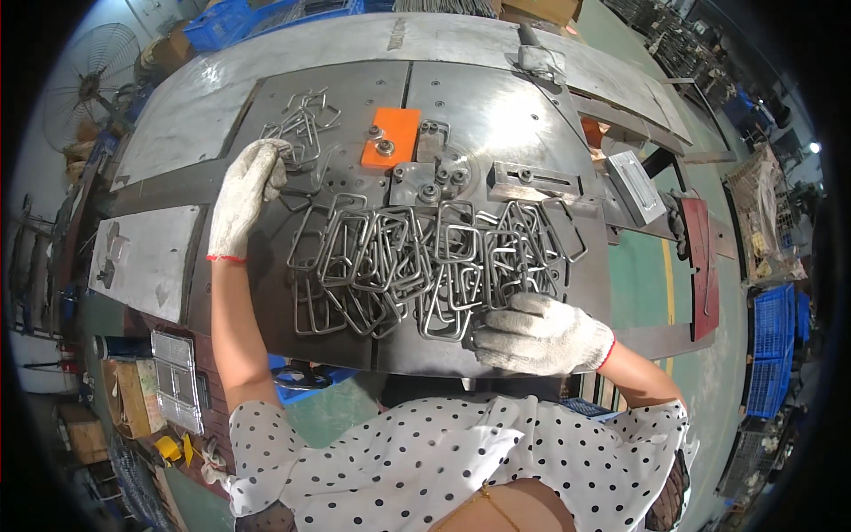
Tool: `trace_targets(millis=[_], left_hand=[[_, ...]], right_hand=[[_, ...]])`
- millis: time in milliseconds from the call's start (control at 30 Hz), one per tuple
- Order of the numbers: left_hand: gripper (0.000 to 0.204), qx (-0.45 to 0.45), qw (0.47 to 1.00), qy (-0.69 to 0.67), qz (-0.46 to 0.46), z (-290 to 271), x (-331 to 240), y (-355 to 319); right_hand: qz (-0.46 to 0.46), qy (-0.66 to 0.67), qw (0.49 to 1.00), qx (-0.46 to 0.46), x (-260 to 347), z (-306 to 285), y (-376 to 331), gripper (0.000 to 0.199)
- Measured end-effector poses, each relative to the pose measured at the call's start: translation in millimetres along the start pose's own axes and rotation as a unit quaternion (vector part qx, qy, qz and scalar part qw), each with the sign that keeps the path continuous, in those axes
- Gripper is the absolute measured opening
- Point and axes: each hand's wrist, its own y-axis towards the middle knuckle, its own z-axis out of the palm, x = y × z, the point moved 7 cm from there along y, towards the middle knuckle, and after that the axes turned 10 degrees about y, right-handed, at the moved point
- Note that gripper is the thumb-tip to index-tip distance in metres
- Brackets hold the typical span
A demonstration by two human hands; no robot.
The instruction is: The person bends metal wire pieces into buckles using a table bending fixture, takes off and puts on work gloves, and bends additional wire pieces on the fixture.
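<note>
Both my hands wear white knit gloves w/ red cuffs. My left hand (244, 197) is up at the far-left part of the steel bench (496, 97), fingers curled down onto the edge of a small heap of bent wire loops (306, 120); can't tell if I've actually got one pinched or just touching. My right hand (539, 333) sits at the near edge of the bench, fingers half-closed over the lower right side of the big pile of rectangular wire frames (417, 257), resting on them, not clearly lifting any. That pile spreads across the middle of the dark plate, between my 2 hands, frames overlapping & tangled. Just behind it: an orange block (394, 133) w/ bolts, next to a grey metal fixture (434, 177) w/ pins, and a slotted bar (532, 180) to the right of that. Fan (89, 75) stands far left off the bench, blue crates (771, 355) on the floor to the right. My polka-dot top (461, 461) fills the bottom of the view.
</note>
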Motion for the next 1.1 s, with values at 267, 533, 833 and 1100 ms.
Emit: trace_targets(millis=[267,533,833,1100], left_hand=[[0.034,-0.014,0.999,0.041,-0.012,-11,8,-3],[0.033,-0.015,0.998,0.058,-0.029,-6,11,0],[0.03,-0.059,0.998,-0.021,0.006,-9,4,7],[0.034,0.094,0.989,0.057,0.101,111,-104,42]], right_hand=[[0.102,0.03,0.993,-0.042,-72,-40,21,0.039],[0.348,-0.001,0.937,-0.007,-292,-2,14,0.043],[0.332,-0.032,0.942,0.027,-333,39,20,0.047],[0.349,-0.006,0.937,0.012,-314,28,19,0.048]])
